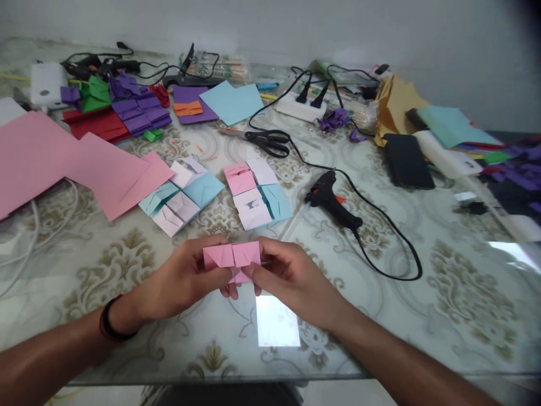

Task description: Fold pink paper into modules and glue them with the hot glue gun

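A folded pink paper piece is held up over the table's front half, with a seam down its middle. My left hand grips its left side, thumb on the front face. On the other side my right hand pinches it the same way, and both thumbs meet near its lower middle. The fingers behind the paper are partly hidden. Just beyond lie two joined paper squares: a white and light blue one on the left, and a pink, white and blue one on the right.
A black glue gun with a looping cord lies right of the squares. Behind are black-handled scissors and a white power strip. Pink sheets cover the left; a dark phone lies right. The glass table's edge is nearest me.
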`<state>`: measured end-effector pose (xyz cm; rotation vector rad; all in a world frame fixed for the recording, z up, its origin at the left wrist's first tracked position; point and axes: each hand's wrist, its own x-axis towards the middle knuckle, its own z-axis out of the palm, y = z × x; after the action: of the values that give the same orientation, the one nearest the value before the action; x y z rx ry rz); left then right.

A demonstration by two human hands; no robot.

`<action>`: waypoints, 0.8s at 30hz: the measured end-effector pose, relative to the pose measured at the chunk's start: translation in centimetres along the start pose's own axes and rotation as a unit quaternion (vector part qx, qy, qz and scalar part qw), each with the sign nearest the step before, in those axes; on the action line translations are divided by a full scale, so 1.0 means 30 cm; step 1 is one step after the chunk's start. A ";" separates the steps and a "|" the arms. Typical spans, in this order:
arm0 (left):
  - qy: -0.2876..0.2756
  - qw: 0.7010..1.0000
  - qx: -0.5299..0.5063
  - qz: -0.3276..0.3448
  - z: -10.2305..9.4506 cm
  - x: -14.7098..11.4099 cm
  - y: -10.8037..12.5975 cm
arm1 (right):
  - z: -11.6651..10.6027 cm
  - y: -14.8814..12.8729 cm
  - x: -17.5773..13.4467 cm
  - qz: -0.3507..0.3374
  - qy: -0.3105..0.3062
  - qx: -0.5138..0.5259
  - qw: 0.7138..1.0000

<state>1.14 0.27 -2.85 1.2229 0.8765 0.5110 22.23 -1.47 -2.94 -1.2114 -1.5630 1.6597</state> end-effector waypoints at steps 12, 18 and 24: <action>0.071 0.997 0.011 0.035 -0.001 -0.008 -0.004 | -0.012 -0.005 0.002 0.032 0.022 0.062 0.997; 0.091 0.995 -0.015 0.046 0.001 -0.010 0.002 | -0.025 -0.010 0.003 0.016 0.038 0.039 0.998; 0.071 0.996 0.045 -0.001 -0.008 -0.008 -0.025 | -0.054 -0.021 0.007 -0.017 0.087 0.004 0.996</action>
<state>0.73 0.01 -3.51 1.2779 1.0300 0.5667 23.45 -0.41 -2.23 -1.2807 -1.4610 1.4955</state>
